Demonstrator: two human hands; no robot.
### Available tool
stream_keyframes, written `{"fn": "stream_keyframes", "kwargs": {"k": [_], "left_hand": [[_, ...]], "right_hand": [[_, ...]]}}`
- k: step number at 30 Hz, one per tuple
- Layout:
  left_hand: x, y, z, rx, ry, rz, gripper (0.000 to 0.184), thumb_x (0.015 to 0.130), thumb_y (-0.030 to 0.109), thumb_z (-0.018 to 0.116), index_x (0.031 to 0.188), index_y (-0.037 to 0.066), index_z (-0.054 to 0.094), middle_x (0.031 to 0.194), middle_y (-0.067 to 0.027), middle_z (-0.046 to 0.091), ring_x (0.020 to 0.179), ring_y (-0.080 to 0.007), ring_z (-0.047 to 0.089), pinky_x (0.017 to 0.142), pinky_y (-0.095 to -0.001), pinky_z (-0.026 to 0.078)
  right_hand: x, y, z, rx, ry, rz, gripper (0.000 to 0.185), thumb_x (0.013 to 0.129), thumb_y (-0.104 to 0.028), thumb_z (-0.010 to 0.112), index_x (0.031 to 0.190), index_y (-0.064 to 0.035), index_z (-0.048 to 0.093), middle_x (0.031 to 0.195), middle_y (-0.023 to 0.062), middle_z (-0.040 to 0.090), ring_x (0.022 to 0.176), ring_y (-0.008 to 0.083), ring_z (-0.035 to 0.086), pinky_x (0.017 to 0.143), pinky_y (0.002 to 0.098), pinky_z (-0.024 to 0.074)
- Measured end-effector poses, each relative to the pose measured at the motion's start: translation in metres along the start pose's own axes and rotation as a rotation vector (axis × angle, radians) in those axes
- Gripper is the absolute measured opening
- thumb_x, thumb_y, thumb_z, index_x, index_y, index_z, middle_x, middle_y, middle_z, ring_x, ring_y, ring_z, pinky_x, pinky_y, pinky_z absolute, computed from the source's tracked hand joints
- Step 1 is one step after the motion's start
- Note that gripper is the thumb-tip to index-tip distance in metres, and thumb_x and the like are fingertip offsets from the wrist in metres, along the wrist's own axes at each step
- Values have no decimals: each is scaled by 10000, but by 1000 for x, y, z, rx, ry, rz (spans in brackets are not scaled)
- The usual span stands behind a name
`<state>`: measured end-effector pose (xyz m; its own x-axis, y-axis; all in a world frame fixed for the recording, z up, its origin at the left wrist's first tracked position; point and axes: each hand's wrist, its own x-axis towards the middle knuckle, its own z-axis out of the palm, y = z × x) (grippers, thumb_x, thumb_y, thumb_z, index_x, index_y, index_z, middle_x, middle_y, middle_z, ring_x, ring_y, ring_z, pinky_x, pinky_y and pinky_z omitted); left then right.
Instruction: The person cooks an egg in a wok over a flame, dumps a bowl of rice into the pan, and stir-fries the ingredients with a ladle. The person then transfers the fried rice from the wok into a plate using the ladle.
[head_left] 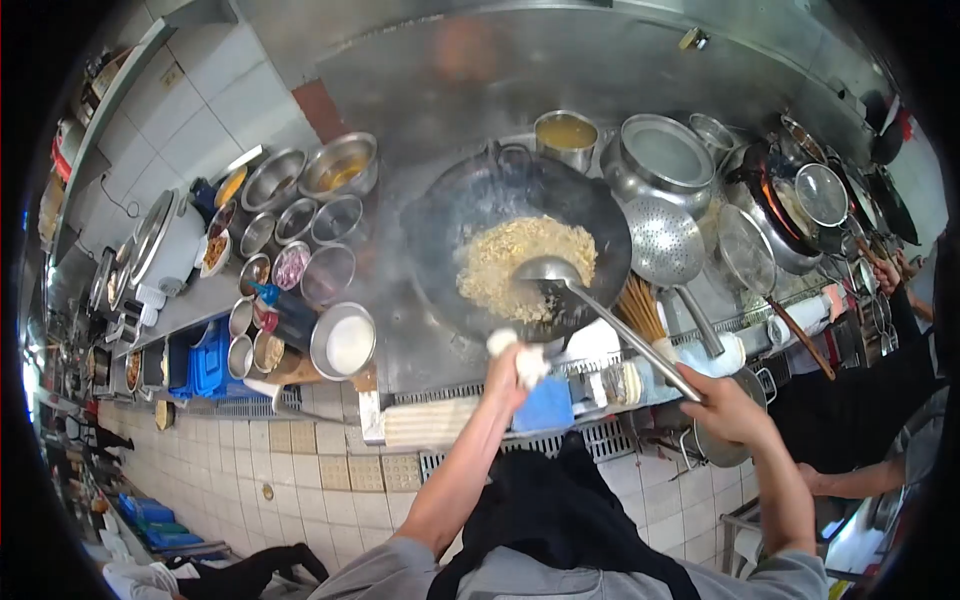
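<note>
My right hand [725, 402] is closed round the end of a long-handled ladle [548, 269]. The ladle's bowl rests in a steaming heap of fried rice [503, 262], or similar light grains, inside a large dark wok [440, 220]. At the wok's near edge, my left hand [510, 374] is wrapped round a bunched white cloth [522, 362]; whether it also grips the wok's rim under the cloth is hidden. A perforated strainer [663, 240] lies right of the wok, near a bamboo brush [642, 306].
Metal bowls of ingredients stand on the left, including a white-filled bowl [347, 342] and chopped purple onion [291, 267]. Behind the wok are a pot of yellow liquid [566, 134] and a large steel pot [664, 155]. Another person's hand [886, 274] is at the far right.
</note>
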<state>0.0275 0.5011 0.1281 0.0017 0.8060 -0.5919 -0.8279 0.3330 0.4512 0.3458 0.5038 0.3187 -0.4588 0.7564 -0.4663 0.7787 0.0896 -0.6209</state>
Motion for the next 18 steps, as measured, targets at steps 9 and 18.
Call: {"fn": "stream_keyframes", "kwargs": {"k": [9,18], "left_hand": [[-30,-3,-13,-35,6,-24,115,769,99,552,857,30,524,779,-122,625,648,-269,630,523,-387,540],[-6,18,5,39,-23,-61,63,789,104,551,817,49,559,771,-123,641,675,-259,648,558,-381,545]], "right_hand": [[-37,-36,8,132,17,20,641,812,-110,667,1389,-80,391,592,129,565,473,178,559,509,296,456],[-9,-29,-5,-36,5,-80,561,848,-164,622,1365,-77,422,623,164,590,549,230,614,561,358,495]]}}
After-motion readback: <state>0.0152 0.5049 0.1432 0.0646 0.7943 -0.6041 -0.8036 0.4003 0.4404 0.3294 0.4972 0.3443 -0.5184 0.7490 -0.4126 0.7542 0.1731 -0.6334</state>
